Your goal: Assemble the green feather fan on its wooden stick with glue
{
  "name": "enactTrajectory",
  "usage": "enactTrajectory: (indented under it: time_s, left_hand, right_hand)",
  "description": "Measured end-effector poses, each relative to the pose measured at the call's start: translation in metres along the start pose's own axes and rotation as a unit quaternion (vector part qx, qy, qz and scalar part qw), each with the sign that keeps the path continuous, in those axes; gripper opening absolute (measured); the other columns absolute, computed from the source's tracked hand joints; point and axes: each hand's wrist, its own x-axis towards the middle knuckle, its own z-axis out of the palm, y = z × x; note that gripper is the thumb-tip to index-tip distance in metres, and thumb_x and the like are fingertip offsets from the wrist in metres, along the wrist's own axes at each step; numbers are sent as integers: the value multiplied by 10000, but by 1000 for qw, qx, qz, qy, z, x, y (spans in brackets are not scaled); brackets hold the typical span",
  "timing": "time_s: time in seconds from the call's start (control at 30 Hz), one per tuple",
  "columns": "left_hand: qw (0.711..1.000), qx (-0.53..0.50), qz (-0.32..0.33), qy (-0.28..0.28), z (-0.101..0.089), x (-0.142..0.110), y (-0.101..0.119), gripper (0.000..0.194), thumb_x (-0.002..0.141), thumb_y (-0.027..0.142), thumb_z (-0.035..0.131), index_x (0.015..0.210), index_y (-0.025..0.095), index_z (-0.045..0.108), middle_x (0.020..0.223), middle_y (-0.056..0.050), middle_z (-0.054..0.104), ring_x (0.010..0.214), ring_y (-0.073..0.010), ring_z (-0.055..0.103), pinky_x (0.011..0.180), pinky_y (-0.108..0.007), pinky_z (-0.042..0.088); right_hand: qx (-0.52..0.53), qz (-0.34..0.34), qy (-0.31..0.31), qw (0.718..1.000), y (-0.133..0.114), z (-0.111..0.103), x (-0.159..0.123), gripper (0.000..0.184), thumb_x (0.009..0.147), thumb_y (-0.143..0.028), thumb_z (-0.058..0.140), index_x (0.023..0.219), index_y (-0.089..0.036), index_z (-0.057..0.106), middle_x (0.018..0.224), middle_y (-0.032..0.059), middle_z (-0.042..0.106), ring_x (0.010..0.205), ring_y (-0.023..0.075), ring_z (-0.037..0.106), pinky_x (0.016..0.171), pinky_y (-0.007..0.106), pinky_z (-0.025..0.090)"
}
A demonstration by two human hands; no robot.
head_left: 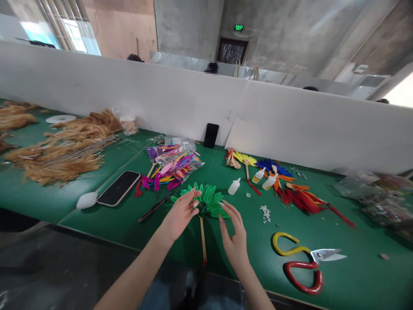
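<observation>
A green feather fan (211,198) with a pale wooden handle (203,239) lies on the green table, its handle pointing toward me. Over its left side is my left hand (182,213), palm turned inward and fingers slightly curled, with nothing visible in them. My right hand (234,230) is at the fan's right edge, fingers apart and fingertips near the green feathers. Whether either hand touches the feathers I cannot tell. A dark slim tool (155,207) lies left of the fan. White glue bottles, one of them (234,186) near the fan, stand or lie to the right.
Scissors (306,258) with yellow and red handles lie at the right front. A phone (118,188) and a white mouse-shaped object (87,200) are at left. Colourful feathers (176,168) in plastic, brown fibre bundles (74,142), and finished fans (274,167) lie farther back, before a white partition (180,99).
</observation>
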Motion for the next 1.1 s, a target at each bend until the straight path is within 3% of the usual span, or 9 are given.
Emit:
enactTrajectory:
  time_s: [0.17, 0.33, 0.67, 0.93, 1.1]
  left_hand:
    - [1000, 1, 5, -22, 2, -2, -4, 132, 757, 267, 681, 827, 158, 655, 884, -24, 574, 630, -68, 451, 526, -207, 373]
    - [1000, 27, 16, -1, 4, -3, -5, 151, 761, 290, 676, 837, 160, 674, 969, -36, 577, 666, -70, 462, 561, -202, 395]
    - [994, 106, 15, 13, 9, -13, -10, 221, 677, 292, 742, 849, 157, 704, 786, -17, 578, 659, -76, 467, 580, -185, 393]
    - [997, 72, 12, 0, 12, -17, -7, 185, 694, 307, 729, 801, 160, 694, 753, -3, 545, 648, -73, 461, 581, -188, 399]
    - [996, 88, 8, 4, 14, -20, -6, 194, 650, 273, 761, 784, 150, 695, 719, -1, 548, 641, -72, 468, 600, -189, 402]
  right_hand:
    - [9, 4, -1, 1000, -1, 0, -5, 315, 884, -211, 460, 1192, -239, 520, 1226, 96, 535, 1159, 234, 493, 960, 462, 433]
    - [12, 2, 9, 1000, -6, -3, -8, 319, 883, -203, 464, 1195, -240, 513, 1216, 96, 546, 1161, 236, 496, 957, 468, 438]
    - [18, 34, 11, 999, -3, -5, -21, 332, 881, -219, 465, 1210, -239, 505, 1205, 92, 560, 1143, 232, 513, 947, 446, 453]
    - [63, 98, 4, 993, -5, -3, -27, 326, 881, -261, 472, 1204, -228, 509, 1225, 96, 561, 1157, 234, 511, 966, 459, 434]
    - [64, 103, 19, 992, -1, -4, -30, 317, 872, -275, 487, 1179, -210, 532, 1196, 110, 587, 1132, 246, 536, 947, 465, 449]
